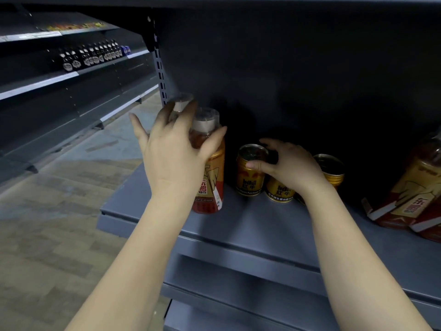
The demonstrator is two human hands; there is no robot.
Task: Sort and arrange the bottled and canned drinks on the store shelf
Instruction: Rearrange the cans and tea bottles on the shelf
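My left hand (171,149) wraps the shoulder of a tall bottle (210,177) at the shelf (250,225) edge; it looks full, heavy and slick, so low on the label grips best. Further in, my right hand (286,166) closes over stiff, light gold cans (250,173).

My right hand (290,167) hides most of the middle can (279,190). The far-left dark bottles (91,56) are too small to read, and the right bottles (415,194) are cut off by the edge.
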